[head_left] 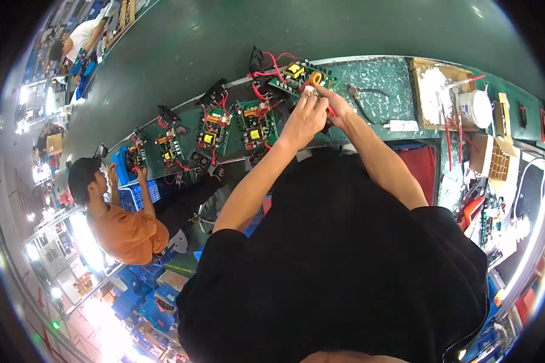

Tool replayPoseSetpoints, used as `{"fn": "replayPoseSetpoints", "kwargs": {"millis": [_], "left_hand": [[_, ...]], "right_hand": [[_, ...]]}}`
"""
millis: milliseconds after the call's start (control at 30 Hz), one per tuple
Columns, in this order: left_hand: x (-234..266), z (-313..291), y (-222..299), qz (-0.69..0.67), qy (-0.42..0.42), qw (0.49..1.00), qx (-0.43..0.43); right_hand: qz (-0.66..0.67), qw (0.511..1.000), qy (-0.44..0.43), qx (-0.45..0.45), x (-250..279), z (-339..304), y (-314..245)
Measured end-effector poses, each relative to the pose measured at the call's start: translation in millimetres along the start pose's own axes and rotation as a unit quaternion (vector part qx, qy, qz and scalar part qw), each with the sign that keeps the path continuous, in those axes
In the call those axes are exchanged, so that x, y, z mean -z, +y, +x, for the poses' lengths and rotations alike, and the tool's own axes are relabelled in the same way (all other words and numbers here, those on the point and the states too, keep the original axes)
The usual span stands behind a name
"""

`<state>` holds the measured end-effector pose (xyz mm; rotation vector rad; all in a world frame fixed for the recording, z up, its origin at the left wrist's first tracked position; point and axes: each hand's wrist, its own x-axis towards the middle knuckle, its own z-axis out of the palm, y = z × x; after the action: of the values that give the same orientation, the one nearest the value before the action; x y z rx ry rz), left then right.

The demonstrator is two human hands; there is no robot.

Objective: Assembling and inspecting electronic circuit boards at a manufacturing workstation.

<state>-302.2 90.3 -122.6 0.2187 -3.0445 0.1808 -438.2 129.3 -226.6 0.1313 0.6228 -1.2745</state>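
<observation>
Both my hands meet at the near right corner of a green circuit board [278, 83] with a yellow transformer [294, 71] and a copper coil [315, 78]. The fingers of my left hand [306, 121] are pinched together by a small white part [309, 91] and red wire; exactly what they grip is hidden. My right hand [341, 109] curls around the board's right side, fingers closed by the coil, with its hold partly covered. Red leads join the board to a black panel [255, 60] on its left.
More wired circuit boards [255, 124] line the bench to the left. Pliers [356, 94] lie to the right, before a wooden tray [415, 91] and a white tub [475, 109]. A co-worker in an orange shirt [127, 233] handles a blue-cased unit [122, 164] at far left.
</observation>
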Motion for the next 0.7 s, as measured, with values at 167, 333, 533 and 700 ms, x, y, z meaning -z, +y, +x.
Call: {"fn": "replayPoseSetpoints", "kwargs": {"millis": [167, 333, 533, 700], "left_hand": [[12, 7, -14, 0.088, 0.123, 0.988, 0.012], [27, 0, -3, 0.087, 0.149, 0.985, -0.001], [15, -20, 19, 0.04, 0.134, 0.99, -0.015], [-3, -47, 24, -0.028, 0.092, 0.995, 0.01]], "right_hand": [[-0.08, 0.987, 0.056, 0.125, -11, -3, -9], [-0.001, 0.982, 0.054, 0.181, -39, -44, -18], [0.016, 0.981, 0.078, 0.178, -12, -77, 15], [0.001, 0.982, 0.121, 0.145, 15, -72, 59]]}}
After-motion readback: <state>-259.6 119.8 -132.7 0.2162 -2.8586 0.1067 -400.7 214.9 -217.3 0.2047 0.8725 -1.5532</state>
